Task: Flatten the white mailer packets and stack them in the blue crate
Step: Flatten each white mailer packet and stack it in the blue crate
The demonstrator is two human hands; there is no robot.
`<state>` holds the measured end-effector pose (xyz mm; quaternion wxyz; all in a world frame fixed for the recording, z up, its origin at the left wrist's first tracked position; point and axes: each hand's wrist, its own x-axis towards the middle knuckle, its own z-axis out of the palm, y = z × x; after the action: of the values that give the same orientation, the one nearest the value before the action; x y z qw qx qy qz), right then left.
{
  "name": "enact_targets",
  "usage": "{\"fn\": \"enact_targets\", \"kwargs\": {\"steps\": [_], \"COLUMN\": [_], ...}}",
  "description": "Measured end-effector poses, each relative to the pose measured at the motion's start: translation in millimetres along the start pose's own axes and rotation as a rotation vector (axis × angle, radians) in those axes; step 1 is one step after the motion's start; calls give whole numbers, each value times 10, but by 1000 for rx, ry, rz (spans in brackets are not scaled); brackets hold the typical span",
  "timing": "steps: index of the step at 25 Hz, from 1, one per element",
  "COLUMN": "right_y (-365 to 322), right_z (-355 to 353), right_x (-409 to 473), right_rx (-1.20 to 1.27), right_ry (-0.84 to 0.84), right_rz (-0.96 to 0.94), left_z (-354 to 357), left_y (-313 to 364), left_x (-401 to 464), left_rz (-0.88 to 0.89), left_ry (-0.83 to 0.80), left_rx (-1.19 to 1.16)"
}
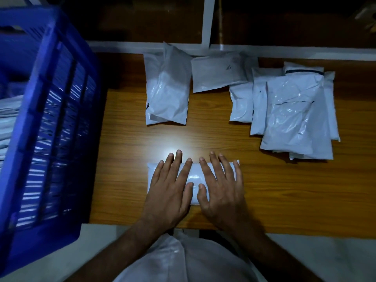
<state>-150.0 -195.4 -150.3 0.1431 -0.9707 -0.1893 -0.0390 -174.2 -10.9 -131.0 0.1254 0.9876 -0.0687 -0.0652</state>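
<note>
1. The bench is brown wood-grain laminate, lit brightly near its middle and dim toward the edges; the room beyond is dark.
2. A pale frame runs along the far edge, with an upright post rising from it.
3. A white packet lies at the near edge; the left hand and right hand press it flat, fingers straight and spread.
4. More white mailer packets lie toward the far right corner, others near the far edge's middle.
5. The blue crate stands at the left edge, holding pale packets.
</note>
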Motion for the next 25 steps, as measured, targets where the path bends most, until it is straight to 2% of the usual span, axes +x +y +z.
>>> {"fn": "enact_targets", "kwargs": {"steps": [3, 7, 10, 12, 15, 21, 23, 25], "right_y": [6, -8, 48, 208, 405, 428, 421, 353], "right_z": [13, -46, -157, -209, -204, -112, -127, -184], "right_x": [-4, 61, 33, -39, -164, -167, -166, -143], "right_rx": [-11, -9, 144, 269, 210, 107, 104, 101], "right_ry": [9, -73, -76, -45, -51, -79, -82, -65], "right_rz": [-12, -11, -5, 90, 137, 102, 123, 135], "left_z": [25, 43, -35, -47, 6, 78, 21, -103], "left_y": [2, -14, 34, 176, 374, 387, 398, 312], "left_x": [23, 27, 11, 57, 139, 174, 195, 194], "left_rz": [1, 2, -5, 58, 145, 114, 124, 129], "left_ry": [6, 12, 37, 63, 30, -19, -43, -76], "left_rx": [5, -7, 18, 56, 50, 51, -11, -198]}}
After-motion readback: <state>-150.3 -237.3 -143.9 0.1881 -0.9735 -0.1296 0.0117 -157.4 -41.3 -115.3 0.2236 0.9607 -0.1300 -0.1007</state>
